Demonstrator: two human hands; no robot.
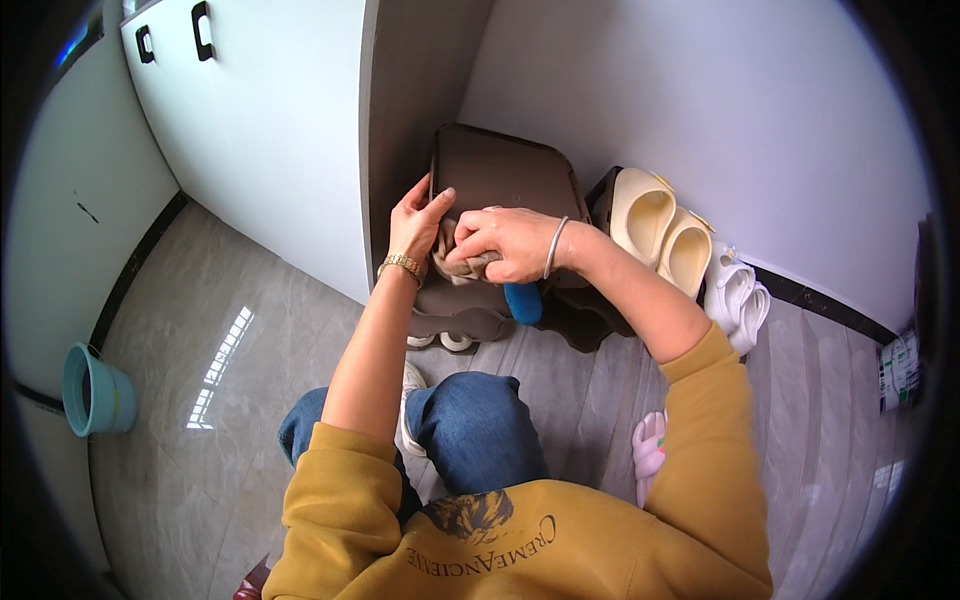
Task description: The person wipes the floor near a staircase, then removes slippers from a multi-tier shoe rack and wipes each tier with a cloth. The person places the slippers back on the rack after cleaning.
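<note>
A dark brown plastic shoe rack [510, 169] stands in the corner before me, its flat top facing up. My left hand [417, 225] holds the rack's left edge, with the fingers partly hidden behind it and the thumb raised at the near side. Bunched in my right hand [517, 236] is a beige-brown cloth [469, 268], pressed against the front left part of the rack. Below that hand a blue rounded item [523, 304], perhaps the toe of a shoe, sticks out from a lower level. Brown wavy-edged shelves [457, 322] show underneath.
Cream clogs [646, 214] and white clogs [729, 292] stand to the rack's right by the wall. A white cabinet [277, 142] rises at left. On the tiled floor are a turquoise bucket [112, 397] and a pink slipper [646, 450] near my right elbow.
</note>
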